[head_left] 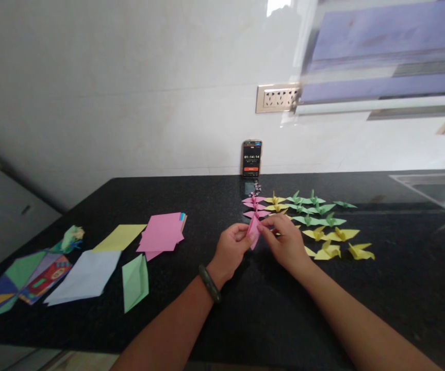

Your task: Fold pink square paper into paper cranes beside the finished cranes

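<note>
A small pink folded paper [253, 233], narrow and pointed, is held up between both hands above the dark counter. My left hand [233, 247] pinches its left side, a dark bangle round the wrist. The fingertips of my right hand [286, 239] close on its right edge. Just beyond the hands, several pink paper cranes [253, 206] stand in a column. To their right are yellow paper cranes [326, 250] and green paper cranes [307, 208] in rows, some partly hidden behind my right hand.
On the left lie pink paper sheets [162, 232], a yellow sheet [119, 237], white paper [85, 275], a folded green paper [135, 283] and a colourful printed packet [48, 278]. A phone [251, 158] showing a timer leans against the wall, below a socket panel [278, 98].
</note>
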Motion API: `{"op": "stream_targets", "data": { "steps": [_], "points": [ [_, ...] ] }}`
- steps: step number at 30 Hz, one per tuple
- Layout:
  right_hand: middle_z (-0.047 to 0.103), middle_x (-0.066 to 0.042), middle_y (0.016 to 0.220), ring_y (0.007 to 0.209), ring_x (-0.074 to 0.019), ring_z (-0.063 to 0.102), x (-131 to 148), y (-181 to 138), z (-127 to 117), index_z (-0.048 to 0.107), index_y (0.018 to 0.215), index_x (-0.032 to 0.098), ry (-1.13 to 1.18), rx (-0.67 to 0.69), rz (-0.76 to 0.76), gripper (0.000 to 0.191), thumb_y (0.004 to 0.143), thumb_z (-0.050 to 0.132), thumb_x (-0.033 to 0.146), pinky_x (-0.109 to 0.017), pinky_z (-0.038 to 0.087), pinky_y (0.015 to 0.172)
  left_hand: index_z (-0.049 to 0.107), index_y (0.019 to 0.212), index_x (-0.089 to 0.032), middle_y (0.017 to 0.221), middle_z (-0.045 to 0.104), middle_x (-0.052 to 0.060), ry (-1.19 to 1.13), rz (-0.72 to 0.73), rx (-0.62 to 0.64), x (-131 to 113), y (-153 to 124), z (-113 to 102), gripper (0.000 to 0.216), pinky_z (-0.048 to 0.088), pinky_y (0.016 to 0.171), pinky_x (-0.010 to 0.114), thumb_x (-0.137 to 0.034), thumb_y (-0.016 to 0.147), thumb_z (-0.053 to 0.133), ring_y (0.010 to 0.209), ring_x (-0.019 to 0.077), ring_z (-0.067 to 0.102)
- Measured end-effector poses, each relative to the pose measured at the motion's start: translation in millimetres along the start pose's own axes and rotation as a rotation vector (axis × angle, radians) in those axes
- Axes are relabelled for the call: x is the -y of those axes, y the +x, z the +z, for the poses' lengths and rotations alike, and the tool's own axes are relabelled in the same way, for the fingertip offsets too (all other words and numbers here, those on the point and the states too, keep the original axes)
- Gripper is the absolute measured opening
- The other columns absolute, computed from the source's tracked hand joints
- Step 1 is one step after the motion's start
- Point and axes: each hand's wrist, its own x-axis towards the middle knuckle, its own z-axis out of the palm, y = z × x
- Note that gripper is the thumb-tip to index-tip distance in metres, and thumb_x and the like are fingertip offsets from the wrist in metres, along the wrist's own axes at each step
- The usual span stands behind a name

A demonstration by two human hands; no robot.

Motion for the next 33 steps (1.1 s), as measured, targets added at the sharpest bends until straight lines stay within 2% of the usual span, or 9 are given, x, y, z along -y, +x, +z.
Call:
{"op": "stream_targets", "data": {
  "steps": [3,7,14,18,24,29,33],
  "points": [
    [0.06,-0.006,0.077,0.071,-0.0184,0.054,-0.8,0.2,-0.3,0.062,0.084,0.02,-0.052,-0.013,-0.027,0.013,0.082,0.05,0.026,-0.032,0.047,0.063,0.064,0.08,-0.011,0.068,0.061,0.002,-0.014,-0.021,0.021,0.3,0.1,-1.6,0.027,0.042,0.061,0.022,-0.033,0.065,0.066,0.062,0.01,0.054],
    [0.062,-0.007,0.09,0.084,-0.021,0.055,-3.3,1.3,-0.5,0.062,0.101,0.024,-0.133,-0.046,-0.144,0.022,0.083,0.049,0.022,-0.037,0.046,0.073,0.066,0.081,-0.013,0.073,0.062,0.003,-0.108,-0.102,0.045,1.7,-0.2,-4.0,0.026,0.045,0.069,0.025,-0.031,0.063,0.068,0.067,0.0105,0.056],
    [0.061,-0.007,0.094,0.089,-0.0217,0.053,-3.8,2.9,-2.6,0.063,0.1,0.026,-0.192,-0.033,-0.22,0.024,0.081,0.051,0.017,-0.039,0.045,0.077,0.067,0.081,-0.013,0.072,0.063,0.003,-0.146,-0.133,0.023,0.2,-0.9,-2.2,0.023,0.045,0.064,0.023,-0.024,0.061,0.07,0.064,0.0096,0.056],
    [0.061,-0.008,0.089,0.087,-0.0215,0.053,-1.6,2.5,-2.0,0.064,0.092,0.023,-0.146,-0.058,-0.186,0.019,0.08,0.051,0.018,-0.039,0.045,0.075,0.068,0.085,-0.013,0.076,0.065,0.005,-0.114,-0.107,0.016,2.3,0.4,-2.0,0.025,0.045,0.066,0.024,-0.023,0.062,0.069,0.067,0.0108,0.057],
    [0.058,-0.007,0.084,0.085,-0.021,0.053,0.6,0.8,1.6,0.06,0.079,0.02,-0.027,-0.058,-0.036,0.008,0.078,0.052,0.019,-0.036,0.047,0.069,0.069,0.088,-0.013,0.073,0.066,0.004,-0.083,-0.072,0.04,2.6,0.4,-1.5,0.026,0.044,0.064,0.022,-0.023,0.064,0.068,0.063,0.0095,0.056],
    [0.056,-0.006,0.083,0.08,-0.0193,0.053,-0.3,0.1,3.8,0.057,0.077,0.019,0.026,-0.057,0.058,0.003,0.077,0.054,0.022,-0.031,0.047,0.06,0.069,0.087,-0.012,0.074,0.067,0.006,-0.107,-0.051,0.05,0.2,-0.2,-0.4,0.028,0.043,0.062,0.021,-0.024,0.062,0.07,0.062,0.0095,0.056],
    [0.056,-0.005,0.082,0.079,-0.0193,0.052,-0.3,0.4,3.6,0.056,0.075,0.019,0.023,-0.039,0.101,0.004,0.077,0.053,0.021,-0.03,0.045,0.06,0.07,0.086,-0.012,0.075,0.068,0.006,-0.104,-0.05,0.033,2.2,0.6,-0.9,0.028,0.043,0.062,0.022,-0.024,0.061,0.07,0.062,0.0104,0.057]
  ]
}}
